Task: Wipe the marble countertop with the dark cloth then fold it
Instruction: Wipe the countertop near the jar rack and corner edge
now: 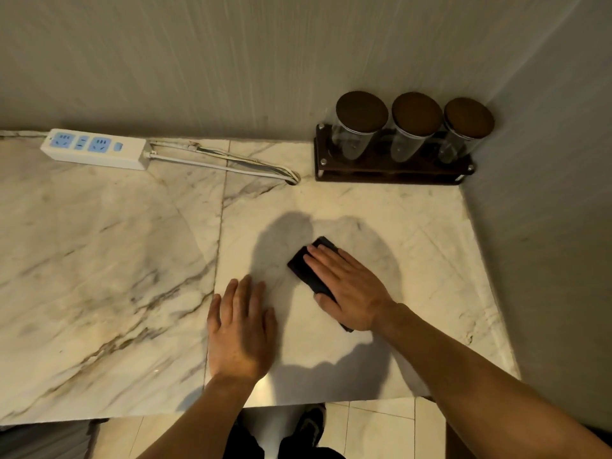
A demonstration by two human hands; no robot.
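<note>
The dark cloth [306, 266] lies folded into a small rectangle on the marble countertop [109, 260], right of centre. My right hand [347, 286] lies flat on top of it, fingers spread and pointing to the far left, covering most of the cloth; only its far corner, left edge and a bit by my wrist show. My left hand [240, 326] rests palm down on the bare marble to the cloth's left, a short gap away, holding nothing.
A white power strip [96, 148] with its cable [225, 164] lies at the back left by the wall. A dark wooden rack [390, 170] with three lidded glass jars [359, 124] stands in the back right corner. The counter's front edge is just below my wrists.
</note>
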